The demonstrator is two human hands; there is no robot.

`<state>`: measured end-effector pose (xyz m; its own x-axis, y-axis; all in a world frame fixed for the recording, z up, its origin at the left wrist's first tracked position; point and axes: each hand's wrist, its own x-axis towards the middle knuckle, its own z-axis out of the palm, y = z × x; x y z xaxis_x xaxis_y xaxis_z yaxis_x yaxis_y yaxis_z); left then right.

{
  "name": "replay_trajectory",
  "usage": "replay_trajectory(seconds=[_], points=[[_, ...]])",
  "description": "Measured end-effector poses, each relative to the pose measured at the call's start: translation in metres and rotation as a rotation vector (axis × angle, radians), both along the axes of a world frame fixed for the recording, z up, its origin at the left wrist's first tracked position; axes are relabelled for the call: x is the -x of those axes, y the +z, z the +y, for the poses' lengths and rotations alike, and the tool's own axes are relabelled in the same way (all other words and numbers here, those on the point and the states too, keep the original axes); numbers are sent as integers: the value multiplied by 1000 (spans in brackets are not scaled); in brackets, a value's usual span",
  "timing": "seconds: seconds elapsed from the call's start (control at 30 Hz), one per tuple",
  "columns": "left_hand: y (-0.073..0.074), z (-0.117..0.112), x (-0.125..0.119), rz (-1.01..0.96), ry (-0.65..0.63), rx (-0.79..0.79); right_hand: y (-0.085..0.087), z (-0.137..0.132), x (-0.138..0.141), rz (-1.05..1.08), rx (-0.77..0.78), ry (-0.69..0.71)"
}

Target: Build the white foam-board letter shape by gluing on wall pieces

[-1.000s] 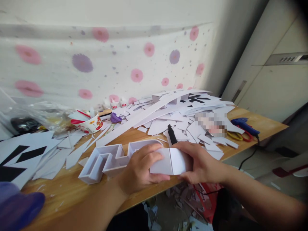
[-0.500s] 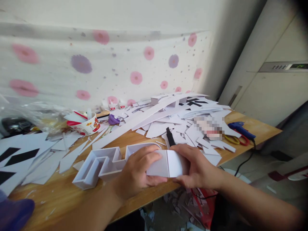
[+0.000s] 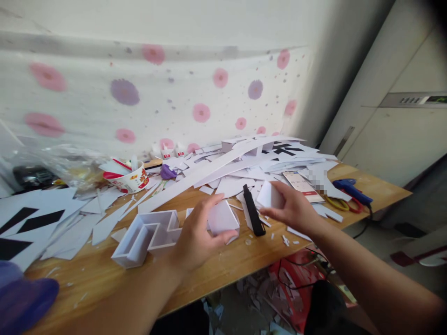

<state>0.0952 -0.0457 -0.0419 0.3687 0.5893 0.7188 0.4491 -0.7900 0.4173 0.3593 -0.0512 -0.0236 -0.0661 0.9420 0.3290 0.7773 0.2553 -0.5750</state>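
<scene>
My left hand (image 3: 199, 232) is closed round a white foam-board block (image 3: 223, 217), thumb on its near edge and fingers across its top. In my right hand (image 3: 293, 204), pinched between thumb and fingers, is a second white foam-board block (image 3: 270, 195). A gap separates the two blocks. Between them on the table lies a black utility knife (image 3: 254, 211). Left of my left hand stands a hollow white foam-board shape (image 3: 129, 256) with stepped walls, open at the top; my left hand and forearm hide part of it.
White offcuts (image 3: 209, 179) heap along the back of the wooden table (image 3: 195, 291). A paper tub (image 3: 131, 181) holds tools. At right lie a phone (image 3: 302, 186), scissors (image 3: 338, 203) and a blue glue gun (image 3: 352, 190). A blue-purple object (image 3: 28, 298) sits near left. Scraps litter the floor.
The two white blocks, earlier held edge to edge, are now apart. My right hand has moved up and away with one, uncovering more of the knife and the phone.
</scene>
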Motion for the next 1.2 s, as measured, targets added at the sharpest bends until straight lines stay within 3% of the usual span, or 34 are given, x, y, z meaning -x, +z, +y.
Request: replay_trajectory(seconds=[0.1, 0.2, 0.27, 0.37, 0.53, 0.6, 0.7, 0.83, 0.93, 1.03, 1.1, 1.2], points=[[1, -4, -1, 36, -26, 29, -18, 34, -19, -94, 28, -245], [5, -11, -4, 64, -101, 2, -31, 50, -26, -162, 7, -344], [6, -14, -5, 59, -147, 4, -34, 47, -17, -209, -15, -343], [5, -16, -7, 25, -166, 69, -35, 34, 12, -275, -6, -222], [0, -13, -9, -114, -199, 502, -43, 28, 47, -287, 92, -124], [1, -11, -10, -181, -226, 687, -45, 33, 46, -250, 115, -140], [6, -8, -11, -315, -215, 813, -38, 38, 36, -153, 126, -173], [9, -7, -11, -424, -180, 802, -12, 20, 20, 12, 123, -95], [7, -9, -9, -330, -170, 784, 5, -18, 16, 250, 140, 64], [4, -10, -6, -158, -149, 582, 5, -50, 15, 570, 269, 131], [3, -9, -4, -60, -112, 392, -4, -55, 11, 645, 329, 45], [3, -6, -1, 14, -98, 209, -20, -42, -4, 795, 351, -219]])
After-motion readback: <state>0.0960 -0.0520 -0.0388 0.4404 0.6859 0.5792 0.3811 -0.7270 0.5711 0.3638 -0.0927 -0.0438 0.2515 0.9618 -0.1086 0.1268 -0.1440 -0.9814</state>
